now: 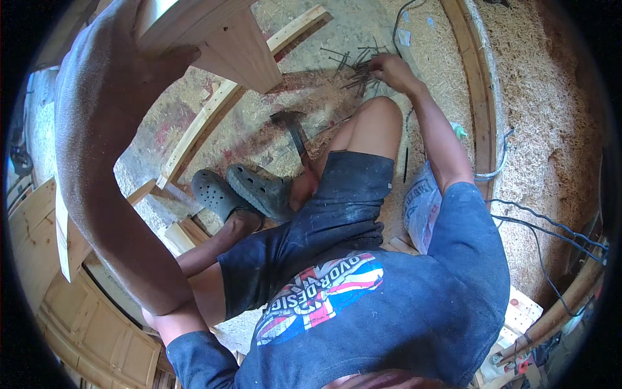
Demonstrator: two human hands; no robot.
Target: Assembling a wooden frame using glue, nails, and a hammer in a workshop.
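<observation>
Reaching to nails (353, 79) strewn on the floor (353, 26) with the right hand (392, 70), touching raised wood (240, 55) with the left hand (159, 61); unable to tell either grip from above. Likely stiff, light nails, best taken midshank; stiff, heavier wood, best held by its edges.

Right: I see a wide spread of pale wood shavings (544, 136), edged by a long wooden beam (481, 97) | right, nearer: a plastic bag (422, 202), then dark cables (538, 226) | near left: a panelled wooden piece (100, 327), similar to a door | near right: some pale boards (520, 316)
</observation>
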